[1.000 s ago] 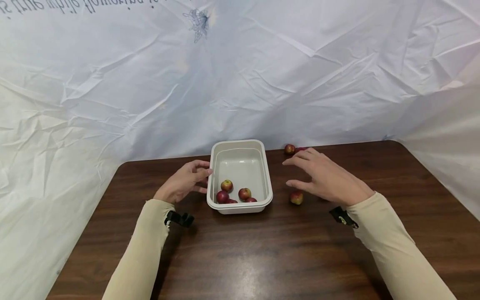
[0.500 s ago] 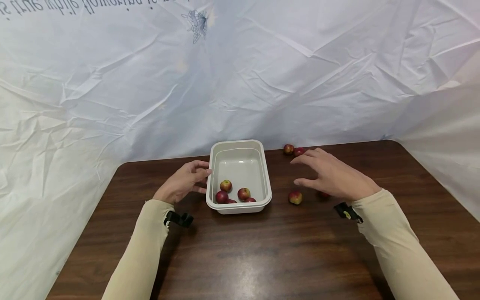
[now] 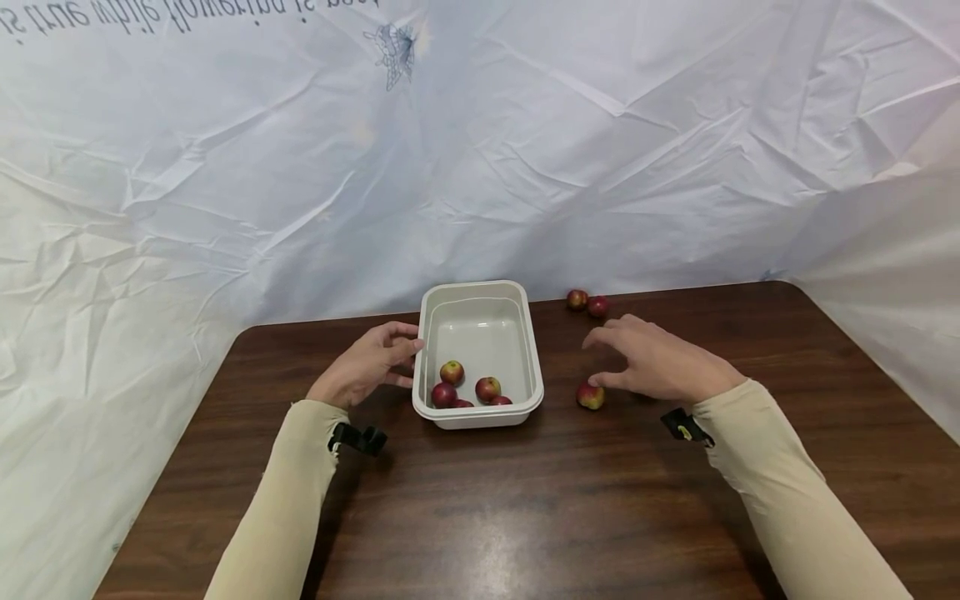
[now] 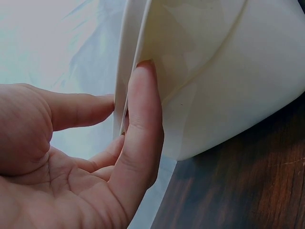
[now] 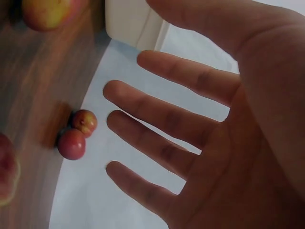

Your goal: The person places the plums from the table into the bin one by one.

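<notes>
My left hand pinches the left rim of a pale rectangular plastic tub; in the left wrist view the thumb and fingers sit on opposite sides of that rim. Several small red-and-yellow apples, including one, lie at the tub's near end. My right hand hovers to the right of the tub with fingers spread and nothing in it. Its thumb overlaps a red-yellow apple on the table. In the right wrist view another apple shows at the left edge; the hand hides it in the head view.
Two apples rest together near the back edge of the dark wooden table. Behind the table hangs a wrinkled white cloth, close to the tub's far end.
The right hand moves right, then lowers and shifts slightly back left over the nearer apples, uncovering the two apples at the back. My left hand stays on the tub's rim.
</notes>
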Action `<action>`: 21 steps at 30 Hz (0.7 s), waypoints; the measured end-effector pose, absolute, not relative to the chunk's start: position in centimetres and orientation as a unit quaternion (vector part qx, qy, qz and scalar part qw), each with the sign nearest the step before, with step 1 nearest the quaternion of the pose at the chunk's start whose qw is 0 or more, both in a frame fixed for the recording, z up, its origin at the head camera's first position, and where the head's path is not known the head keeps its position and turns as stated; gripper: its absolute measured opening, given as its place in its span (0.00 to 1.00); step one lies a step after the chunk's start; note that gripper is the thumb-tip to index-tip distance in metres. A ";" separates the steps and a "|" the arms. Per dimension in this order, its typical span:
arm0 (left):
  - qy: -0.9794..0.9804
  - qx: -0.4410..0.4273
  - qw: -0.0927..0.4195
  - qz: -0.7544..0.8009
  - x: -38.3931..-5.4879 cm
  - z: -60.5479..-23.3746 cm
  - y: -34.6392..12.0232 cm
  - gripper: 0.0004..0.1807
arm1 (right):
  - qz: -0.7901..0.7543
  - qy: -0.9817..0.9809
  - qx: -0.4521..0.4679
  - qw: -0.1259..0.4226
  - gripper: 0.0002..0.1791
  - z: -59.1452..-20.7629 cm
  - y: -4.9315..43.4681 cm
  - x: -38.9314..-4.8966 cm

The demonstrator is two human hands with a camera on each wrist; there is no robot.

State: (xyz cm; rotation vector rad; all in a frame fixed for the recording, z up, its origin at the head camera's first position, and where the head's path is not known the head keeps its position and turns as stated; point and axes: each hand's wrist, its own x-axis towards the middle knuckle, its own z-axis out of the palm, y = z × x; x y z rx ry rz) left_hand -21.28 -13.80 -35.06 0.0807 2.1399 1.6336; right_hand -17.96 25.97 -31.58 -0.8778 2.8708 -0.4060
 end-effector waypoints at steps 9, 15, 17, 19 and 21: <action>0.775 0.031 0.221 0.591 -21.2 -35.1 -13.8 0.24 | -0.129 0.942 -0.289 0.116 0.21 -32.7 25.1 -18.2; 0.775 0.030 0.219 0.592 -21.2 -35.2 -13.8 0.24 | -0.137 0.933 -0.300 0.140 0.18 -33.6 24.7 -18.5; 0.775 0.031 0.220 0.592 -21.2 -35.2 -13.8 0.24 | -0.138 0.932 -0.301 0.145 0.18 -33.9 24.5 -18.6; 0.776 0.031 0.219 0.591 -21.1 -35.1 -13.8 0.24 | -0.136 0.933 -0.297 0.152 0.17 -34.1 24.4 -18.7; 0.776 0.031 0.219 0.590 -21.1 -35.1 -13.7 0.24 | -0.133 0.934 -0.294 0.157 0.17 -34.3 24.3 -18.7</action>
